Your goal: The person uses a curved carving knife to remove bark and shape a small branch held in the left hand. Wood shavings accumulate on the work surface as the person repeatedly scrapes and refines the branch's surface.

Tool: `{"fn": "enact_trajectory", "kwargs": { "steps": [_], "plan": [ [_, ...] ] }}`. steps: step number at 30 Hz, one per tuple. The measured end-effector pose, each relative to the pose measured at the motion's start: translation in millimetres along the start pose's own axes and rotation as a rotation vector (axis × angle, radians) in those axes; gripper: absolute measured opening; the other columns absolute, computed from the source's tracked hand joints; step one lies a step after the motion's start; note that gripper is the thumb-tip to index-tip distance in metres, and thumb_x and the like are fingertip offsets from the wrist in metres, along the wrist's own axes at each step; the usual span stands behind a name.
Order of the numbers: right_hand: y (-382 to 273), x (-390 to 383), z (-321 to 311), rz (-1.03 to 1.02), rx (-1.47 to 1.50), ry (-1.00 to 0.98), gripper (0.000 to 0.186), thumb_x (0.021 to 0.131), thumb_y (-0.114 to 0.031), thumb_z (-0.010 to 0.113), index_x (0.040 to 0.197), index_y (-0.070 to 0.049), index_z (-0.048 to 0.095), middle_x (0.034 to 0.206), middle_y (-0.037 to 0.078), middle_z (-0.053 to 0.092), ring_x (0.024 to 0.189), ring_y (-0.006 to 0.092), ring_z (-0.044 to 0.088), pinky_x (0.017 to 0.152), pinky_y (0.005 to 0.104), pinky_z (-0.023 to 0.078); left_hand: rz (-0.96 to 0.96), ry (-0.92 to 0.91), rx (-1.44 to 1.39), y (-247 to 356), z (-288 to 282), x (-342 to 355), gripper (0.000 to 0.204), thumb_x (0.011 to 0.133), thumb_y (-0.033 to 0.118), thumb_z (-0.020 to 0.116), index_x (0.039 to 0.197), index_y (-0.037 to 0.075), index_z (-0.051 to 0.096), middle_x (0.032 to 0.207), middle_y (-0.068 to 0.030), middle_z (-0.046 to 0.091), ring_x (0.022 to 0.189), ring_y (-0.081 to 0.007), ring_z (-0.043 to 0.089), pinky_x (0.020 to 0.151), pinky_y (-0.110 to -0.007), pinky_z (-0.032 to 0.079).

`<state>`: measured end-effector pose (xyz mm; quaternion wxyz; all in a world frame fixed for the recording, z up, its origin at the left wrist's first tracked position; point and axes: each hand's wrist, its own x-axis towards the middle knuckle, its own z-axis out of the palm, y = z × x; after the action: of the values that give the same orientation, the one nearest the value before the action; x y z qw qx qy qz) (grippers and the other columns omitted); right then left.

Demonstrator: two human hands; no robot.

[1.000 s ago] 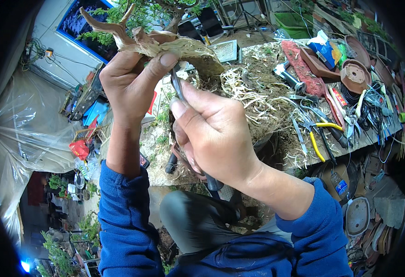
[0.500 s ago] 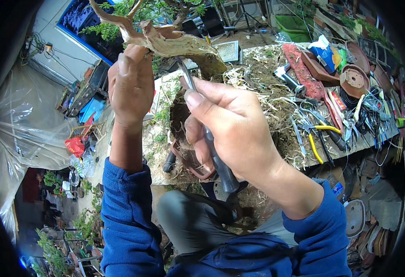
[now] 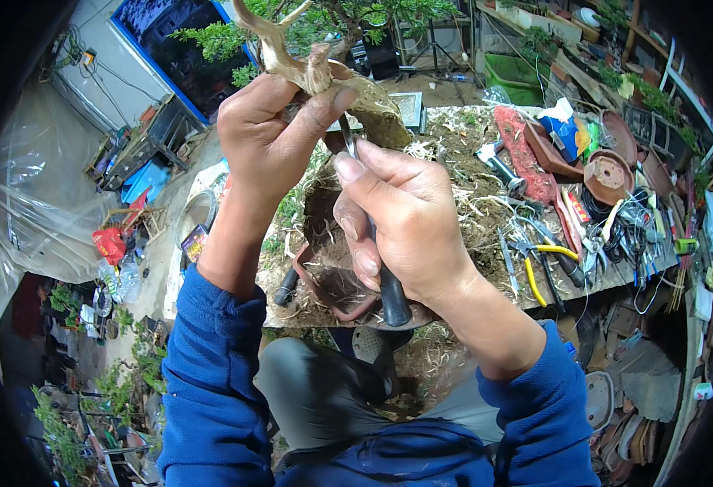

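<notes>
A bonsai tree's pale, bare, twisted trunk (image 3: pixel 382 109) rises at the top middle, with green foliage (image 3: pixel 405 12) behind it. My left hand (image 3: pixel 265 142) is closed round the trunk's left part, its thumb stretched along the wood close to the tool's tip. My right hand (image 3: pixel 413 215) grips a hand carving tool (image 3: pixel 394 302) with a dark handle and a thin metal shaft. The shaft points up against the underside of the trunk; its very tip is hidden by the left thumb and wood. Below stands a reddish-brown pot (image 3: pixel 344 312), partly behind my right hand.
Soil and pale root scraps cover the worktable (image 3: pixel 486 219). On its right lie yellow-handled pliers (image 3: pixel 533 280), a slim metal tool (image 3: pixel 508 264), a red mat (image 3: pixel 527 154), empty pots (image 3: pixel 608 174) and tangled wires (image 3: pixel 637 215). Another dark handle (image 3: pixel 287 286) lies left of the pot.
My left hand has turned, and its thumb now lies to the right along the trunk beside the tool. The tool stands more upright in my right hand. The whole view has shifted slightly.
</notes>
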<state>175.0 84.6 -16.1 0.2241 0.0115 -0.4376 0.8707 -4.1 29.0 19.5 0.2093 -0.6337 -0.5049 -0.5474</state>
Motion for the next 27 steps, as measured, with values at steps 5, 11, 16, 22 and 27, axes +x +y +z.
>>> {"fn": "enact_trajectory", "kwargs": {
  "steps": [5,11,16,22,27],
  "plan": [
    [3,-1,0,-0.031,0.000,-0.009,0.025,0.106,-0.023,0.061,0.091,-0.002,0.061,0.062,0.005,0.056,0.036,0.0098,0.047,0.031,0.0257,0.036,0.056,-0.032,0.067,-4,-3,1,0.022,0.080,0.011,0.088,0.093,-0.003,0.077,0.073,-0.0079,0.069,0.062,-0.0084,0.062,0.055,-0.026,0.047],
    [4,-5,1,-0.064,-0.041,-0.019,0.018,0.107,-0.018,0.059,0.107,-0.001,0.063,0.064,0.003,0.056,0.038,0.0087,0.047,0.033,0.0247,0.036,0.030,-0.065,0.039,3,-4,3,0.022,0.081,0.012,0.088,0.096,-0.002,0.078,0.075,-0.0075,0.071,0.064,-0.0085,0.063,0.057,-0.026,0.048],
    [4,-13,7,-0.090,-0.081,-0.014,0.023,0.109,-0.015,0.055,0.121,0.001,0.065,0.063,0.000,0.053,0.041,0.0064,0.046,0.036,0.0232,0.036,-0.188,-0.079,-0.083,18,-6,1,0.024,0.088,0.016,0.085,0.102,-0.002,0.079,0.080,-0.0017,0.071,0.074,-0.0053,0.062,0.062,-0.025,0.049],
    [18,-30,9,-0.409,-0.345,-0.131,0.044,0.107,-0.012,0.057,0.148,0.005,0.052,0.064,0.000,0.057,0.046,0.0034,0.049,0.043,0.0192,0.038,-0.157,-0.224,-0.251,16,-20,5,0.043,0.098,0.038,0.067,0.111,-0.002,0.075,0.097,-0.0068,0.069,0.086,-0.0126,0.059,0.077,-0.028,0.047],
    [8,-70,-13,-0.059,-0.333,-0.137,0.045,0.107,-0.009,0.052,0.148,0.008,0.049,0.072,0.007,0.063,0.051,0.0080,0.055,0.047,0.0220,0.045,-0.337,-0.052,-0.738,5,-18,-14,0.045,0.102,0.033,0.063,0.125,-0.006,0.068,0.111,-0.0112,0.070,0.108,-0.0159,0.061,0.099,-0.031,0.046]
  ]
}}
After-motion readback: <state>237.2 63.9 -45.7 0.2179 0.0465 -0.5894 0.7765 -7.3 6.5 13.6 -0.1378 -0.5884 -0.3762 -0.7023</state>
